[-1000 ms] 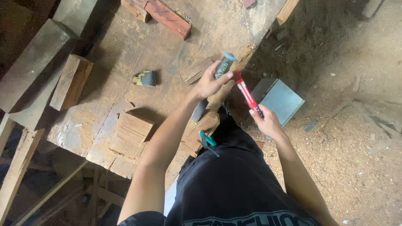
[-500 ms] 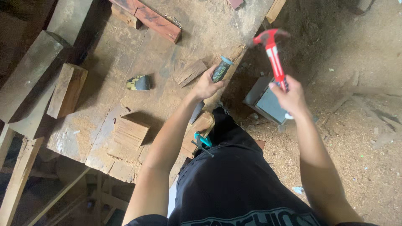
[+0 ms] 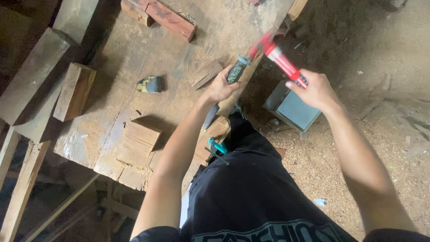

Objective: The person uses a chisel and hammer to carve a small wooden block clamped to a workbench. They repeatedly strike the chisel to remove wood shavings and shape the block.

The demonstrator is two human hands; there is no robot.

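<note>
Left hand [image 3: 220, 87] holds chisel [image 3: 228, 83] at table [image 3: 134, 58] edge; right hand [image 3: 316, 92] grips hammer [image 3: 280, 58]. A glancing blow could strike the fingers.

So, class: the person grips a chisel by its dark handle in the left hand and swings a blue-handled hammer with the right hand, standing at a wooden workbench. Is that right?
Not quite: the head view shows the hammer in the right hand has a red handle, not blue. The left hand does grip the dark-handled chisel at the wooden workbench.
</note>
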